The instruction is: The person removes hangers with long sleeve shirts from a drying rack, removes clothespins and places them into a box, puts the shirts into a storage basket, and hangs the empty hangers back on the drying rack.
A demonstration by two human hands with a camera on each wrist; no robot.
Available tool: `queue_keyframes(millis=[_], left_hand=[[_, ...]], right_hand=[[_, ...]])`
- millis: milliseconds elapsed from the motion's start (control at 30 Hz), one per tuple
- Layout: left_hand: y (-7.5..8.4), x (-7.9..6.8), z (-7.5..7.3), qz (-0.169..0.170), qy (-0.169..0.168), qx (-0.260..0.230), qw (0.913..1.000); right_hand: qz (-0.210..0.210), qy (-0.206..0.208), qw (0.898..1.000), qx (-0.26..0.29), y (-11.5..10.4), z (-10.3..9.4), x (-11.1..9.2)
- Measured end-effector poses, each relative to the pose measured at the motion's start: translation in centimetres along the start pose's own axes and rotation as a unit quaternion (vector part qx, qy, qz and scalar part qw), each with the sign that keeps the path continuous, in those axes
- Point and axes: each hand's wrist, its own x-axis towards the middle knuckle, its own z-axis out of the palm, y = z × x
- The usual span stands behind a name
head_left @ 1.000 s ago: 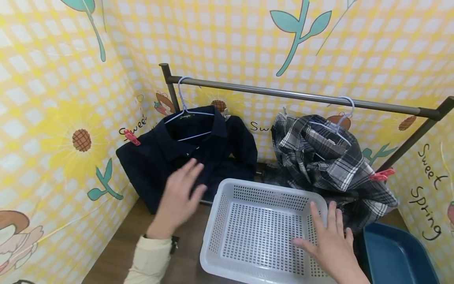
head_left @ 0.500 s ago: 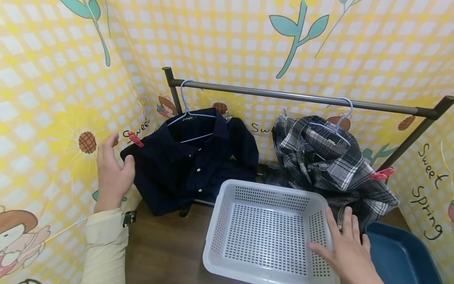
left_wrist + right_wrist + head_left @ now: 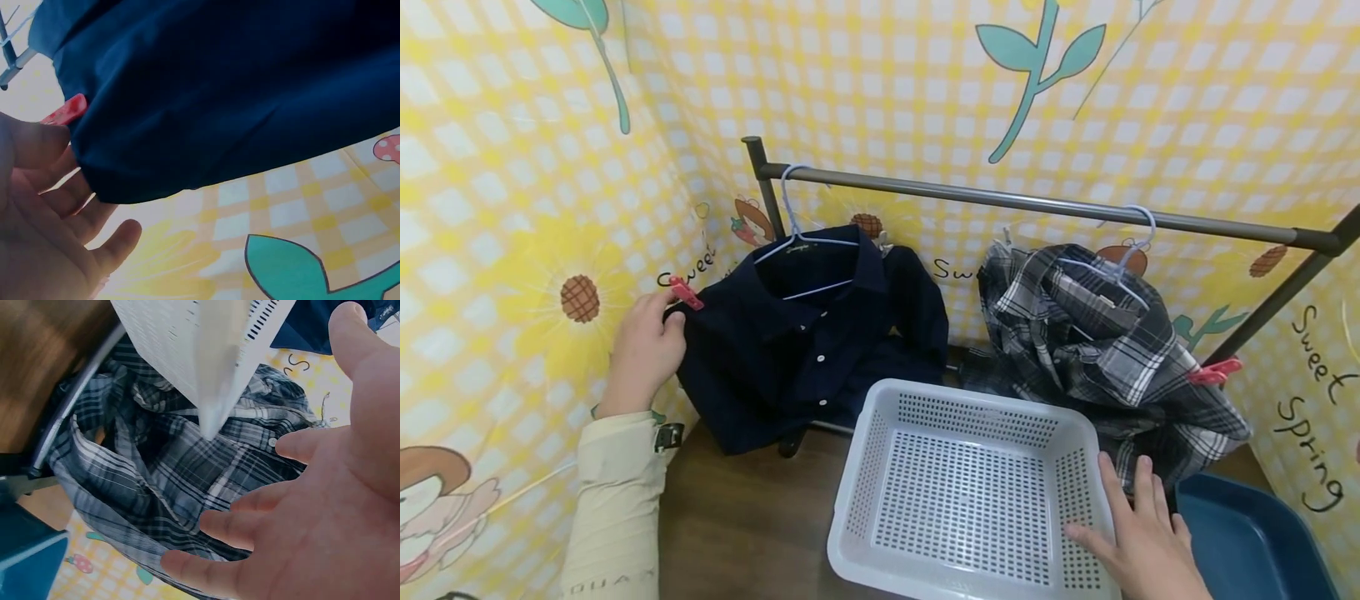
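Observation:
My left hand [image 3: 646, 346] is at the shoulder end of a navy shirt [image 3: 820, 333] on a hanger. Its thumb and index finger close round the end of a red clothespin [image 3: 687, 293] there. In the left wrist view the thumb overlaps the clothespin [image 3: 70, 110], and the other fingers [image 3: 69, 194] reach behind the cloth. My right hand [image 3: 1146, 533] lies over the right rim of a grey perforated basket [image 3: 850, 508], fingers spread. In the right wrist view its fingers [image 3: 237, 528] extend before a plaid shirt [image 3: 194, 462], with the basket corner [image 3: 212, 419] alongside.
A metal rail [image 3: 962, 194] carries both hangers. The plaid shirt [image 3: 1097, 333] hangs at the right with another red clothespin [image 3: 1213, 372] on its shoulder. A blue tub [image 3: 1247, 533] stands right of the basket. Patterned cloth [image 3: 880, 75] surrounds the wooden table [image 3: 745, 517].
My left hand has moved left from in front of the navy shirt to its shoulder and reached the clothespin. My right hand has shifted slightly right along the basket.

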Motion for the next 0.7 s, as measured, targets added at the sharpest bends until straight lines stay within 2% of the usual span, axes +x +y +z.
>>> queue_keyframes(millis=[167,500,600,700], left_hand=[[-0.2,0.4,0.6,-0.004,-0.017,0.009,0.9998],[-0.6,0.5,1.3,0.015,-0.004,0.029,0.9995],[-1.1,0.1,1.5,0.021,0.016,0.030,0.9992],[-1.5,-0.1,1.9,0.038,0.061,0.031,0.9970]], right_hand=[[0.010,-0.029,1.000,0.005,0.5,0.9,0.7],[0.062,-0.079,0.995,0.025,1.4,3.6,2.1],[0.053,-0.077,0.995,0.021,1.5,4.0,2.2],[0.045,-0.073,0.996,0.020,1.4,4.2,2.3]])
